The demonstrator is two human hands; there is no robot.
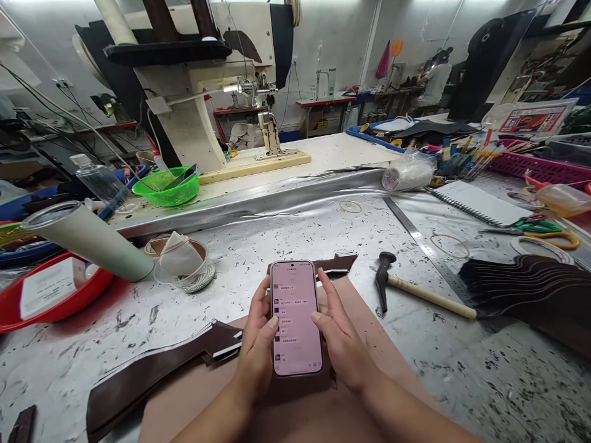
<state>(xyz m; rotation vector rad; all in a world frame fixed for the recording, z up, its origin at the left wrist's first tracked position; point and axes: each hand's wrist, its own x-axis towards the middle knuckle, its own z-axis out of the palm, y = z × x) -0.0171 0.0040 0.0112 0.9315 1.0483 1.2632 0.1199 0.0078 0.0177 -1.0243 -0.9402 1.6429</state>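
A smartphone (297, 326) with a lit pink chat screen is held upright in the middle of the view. My left hand (259, 335) closes on its left edge, thumb resting by the screen. On the opposite edge, my right hand (344, 332) grips it too, with the thumb at the side and the index finger stretched up along it. Beneath the phone lies a reddish-brown board (194, 406). Dark brown leather pieces (152, 375) lie to the left on and beside this board, and another leather piece (339, 263) shows partly behind the phone.
A hammer (425, 294) and a stack of dark leather pieces (530, 295) lie right, near a steel ruler (422, 243) and scissors (545, 231). Left are a pale tumbler (92, 240), a red basin (87, 298) and a green basket (173, 191). A sewing machine (203, 117) stands behind.
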